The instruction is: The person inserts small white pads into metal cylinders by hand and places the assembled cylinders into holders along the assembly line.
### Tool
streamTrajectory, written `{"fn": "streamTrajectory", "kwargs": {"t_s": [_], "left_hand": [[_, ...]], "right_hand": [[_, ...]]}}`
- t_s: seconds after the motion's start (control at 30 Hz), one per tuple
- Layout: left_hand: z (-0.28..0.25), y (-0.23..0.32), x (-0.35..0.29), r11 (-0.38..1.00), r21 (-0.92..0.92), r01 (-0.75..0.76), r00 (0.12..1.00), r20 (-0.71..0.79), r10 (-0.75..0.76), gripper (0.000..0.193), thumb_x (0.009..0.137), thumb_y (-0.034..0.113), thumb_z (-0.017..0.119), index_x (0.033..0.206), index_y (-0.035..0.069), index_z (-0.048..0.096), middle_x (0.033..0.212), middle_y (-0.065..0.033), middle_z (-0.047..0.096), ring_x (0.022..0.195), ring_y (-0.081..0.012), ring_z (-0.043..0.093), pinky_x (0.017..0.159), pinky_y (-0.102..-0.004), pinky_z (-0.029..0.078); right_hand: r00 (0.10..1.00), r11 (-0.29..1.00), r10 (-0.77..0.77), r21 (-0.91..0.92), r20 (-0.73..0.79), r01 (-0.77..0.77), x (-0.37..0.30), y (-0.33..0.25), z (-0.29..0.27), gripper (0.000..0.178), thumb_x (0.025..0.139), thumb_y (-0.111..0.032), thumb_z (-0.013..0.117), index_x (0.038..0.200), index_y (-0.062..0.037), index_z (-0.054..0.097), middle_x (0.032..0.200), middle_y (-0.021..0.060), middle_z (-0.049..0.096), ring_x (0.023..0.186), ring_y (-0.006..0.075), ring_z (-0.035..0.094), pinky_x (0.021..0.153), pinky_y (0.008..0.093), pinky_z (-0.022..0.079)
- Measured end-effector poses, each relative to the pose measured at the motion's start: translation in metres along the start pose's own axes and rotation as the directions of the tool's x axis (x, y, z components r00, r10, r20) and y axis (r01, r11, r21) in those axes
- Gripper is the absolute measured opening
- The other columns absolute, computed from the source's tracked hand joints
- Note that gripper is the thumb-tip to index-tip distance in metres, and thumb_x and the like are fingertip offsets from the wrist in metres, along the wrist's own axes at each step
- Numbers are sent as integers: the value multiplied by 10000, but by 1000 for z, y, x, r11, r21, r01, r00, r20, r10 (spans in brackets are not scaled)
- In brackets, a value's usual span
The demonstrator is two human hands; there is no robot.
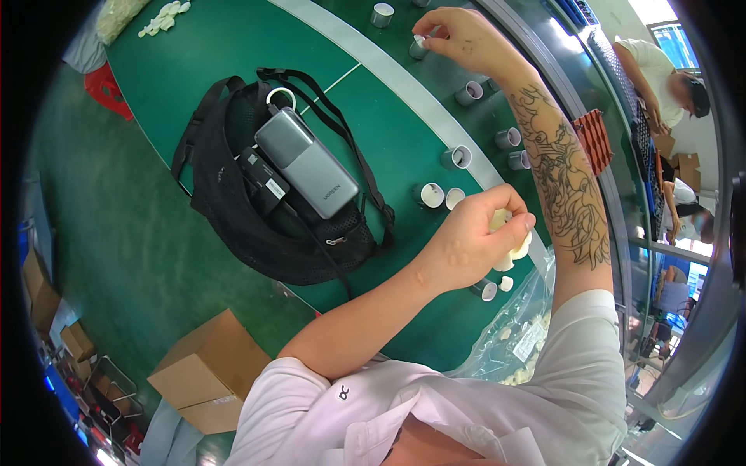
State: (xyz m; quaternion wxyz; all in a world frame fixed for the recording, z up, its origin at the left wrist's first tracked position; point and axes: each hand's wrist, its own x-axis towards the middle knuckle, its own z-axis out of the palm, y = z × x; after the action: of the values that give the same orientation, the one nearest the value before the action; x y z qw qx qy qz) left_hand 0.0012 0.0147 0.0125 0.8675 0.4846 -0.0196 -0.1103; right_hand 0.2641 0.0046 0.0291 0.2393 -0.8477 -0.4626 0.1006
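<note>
Head view: the right hand [464, 40] pinches a white piece [420, 39] at a grey cup's [416, 52] rim; the left hand [471, 245] clutches more pieces [519, 250] above the green tabletop [396, 116]. Work looks partway: pieces remain in the clear plastic bag [491, 339]; other cups' [449, 159] fill is unclear.

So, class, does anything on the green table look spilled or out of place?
Possibly: a pile of small white pieces lies uncontained on the green table, upper left, and one white lump lies loose beside a grey cylindrical cup near the left hand, as though dropped.
</note>
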Motion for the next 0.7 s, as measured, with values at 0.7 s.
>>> {"fn": "streamTrajectory", "kwargs": {"t_s": [0.7], "left_hand": [[0,1,-3,998,50,40,999,-5,-39,253,980,258,639,958,8,609,813,-74,663,758,-136,632,711,-302,520]], "right_hand": [[973,987,-149,35,-174,157,9,-3,9,217,867,-158,684,988,17,725,903,190,690,834,315,698,758,396,551]]}}
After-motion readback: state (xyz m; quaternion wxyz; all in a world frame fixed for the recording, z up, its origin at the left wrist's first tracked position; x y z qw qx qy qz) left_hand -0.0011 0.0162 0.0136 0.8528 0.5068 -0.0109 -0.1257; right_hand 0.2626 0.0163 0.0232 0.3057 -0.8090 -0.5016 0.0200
